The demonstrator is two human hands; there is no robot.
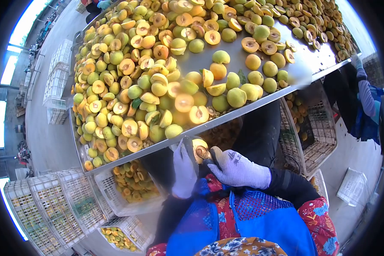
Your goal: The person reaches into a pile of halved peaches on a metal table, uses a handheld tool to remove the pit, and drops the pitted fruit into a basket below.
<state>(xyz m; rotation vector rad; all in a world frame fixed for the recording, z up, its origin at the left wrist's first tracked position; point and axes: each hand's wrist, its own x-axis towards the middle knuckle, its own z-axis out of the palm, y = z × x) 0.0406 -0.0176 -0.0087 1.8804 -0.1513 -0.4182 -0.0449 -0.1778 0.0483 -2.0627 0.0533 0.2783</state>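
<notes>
Over the near edge of the metal table (226,117), my left hand (184,168), in a pale glove, is closed round a cut yellow stone fruit (199,147). Its orange flesh and a brown pit or pit hollow face up. My right hand (241,169), also gloved and marked with dark writing, is closed close against the fruit. Something small and dark shows at its fingertips; I cannot make out what it is. Whole and halved yellow-green stone fruits (128,66) are heaped on the table just beyond my hands.
Under the table, crates (111,192) hold more fruit, left and right. White crates (51,209) are stacked at the lower left, others (57,77) farther left. One crate (353,186) lies on the floor at right. Another person (367,98) stands at the table's right end.
</notes>
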